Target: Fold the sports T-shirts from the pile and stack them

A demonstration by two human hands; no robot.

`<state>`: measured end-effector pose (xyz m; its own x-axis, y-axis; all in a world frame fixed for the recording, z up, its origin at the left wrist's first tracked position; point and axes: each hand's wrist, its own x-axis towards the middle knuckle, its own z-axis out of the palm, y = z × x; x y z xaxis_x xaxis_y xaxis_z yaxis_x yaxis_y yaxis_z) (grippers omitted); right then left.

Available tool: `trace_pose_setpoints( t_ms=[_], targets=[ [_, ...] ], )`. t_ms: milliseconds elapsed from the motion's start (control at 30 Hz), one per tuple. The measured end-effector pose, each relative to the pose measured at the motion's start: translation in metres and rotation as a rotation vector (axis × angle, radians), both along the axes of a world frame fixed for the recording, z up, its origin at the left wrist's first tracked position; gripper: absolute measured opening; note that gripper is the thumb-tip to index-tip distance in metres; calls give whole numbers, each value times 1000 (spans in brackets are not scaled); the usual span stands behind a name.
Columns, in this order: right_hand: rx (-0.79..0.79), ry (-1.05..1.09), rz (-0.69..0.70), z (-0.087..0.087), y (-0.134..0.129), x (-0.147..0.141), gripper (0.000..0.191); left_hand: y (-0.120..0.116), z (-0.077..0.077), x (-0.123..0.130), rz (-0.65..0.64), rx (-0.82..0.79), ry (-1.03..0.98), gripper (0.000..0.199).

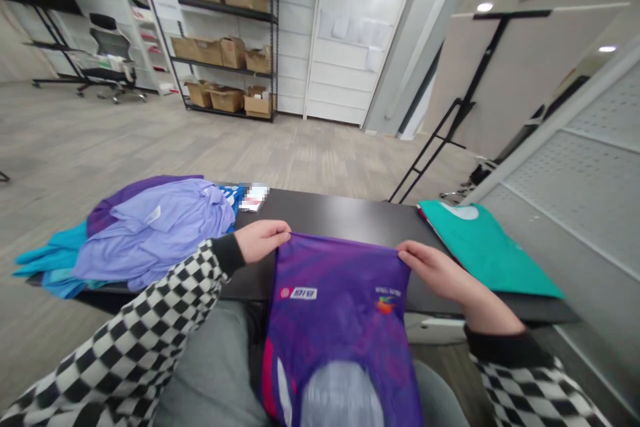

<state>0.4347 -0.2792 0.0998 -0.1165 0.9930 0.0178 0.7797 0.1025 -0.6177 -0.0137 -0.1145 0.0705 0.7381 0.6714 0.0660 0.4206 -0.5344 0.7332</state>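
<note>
On the counter (325, 213), a pile of shirts (150, 233) lies to the left and a folded shirt (485, 247) to the right, with a jersey (340, 307) between them, over the near edge. Beyond, across the floor (300, 153), shelving (220, 7) at upper centre holds cardboard boxes (227, 100).

Purple jersey (335, 300): thin synthetic cloth, smooth, faint sheen. Lilac shirt (150, 233): soft matt cloth, creased. Teal garment (480, 247): matt cloth, lying flat. Tabletop (325, 217): black, smooth, semi-gloss. Sleeves (135, 327): black-and-white checked knit, matt. Shelving (225, 7): black metal. Cardboard boxes (225, 99): brown, matt. Carpet (100, 140): grey, rough-looking. Perforated panel (585, 173): grey, matt, material hard to tell.
</note>
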Motion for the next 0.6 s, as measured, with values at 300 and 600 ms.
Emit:
trace_pose_setpoints(
  t_ms=[300,600],
  targets=[
    [-5,-354,-120,-86,137,7,30,85,-71,61,301,257,347,34],
    [133,-494,-191,-105,222,12,33,136,-88,71,444,337,273,39]
  ],
)
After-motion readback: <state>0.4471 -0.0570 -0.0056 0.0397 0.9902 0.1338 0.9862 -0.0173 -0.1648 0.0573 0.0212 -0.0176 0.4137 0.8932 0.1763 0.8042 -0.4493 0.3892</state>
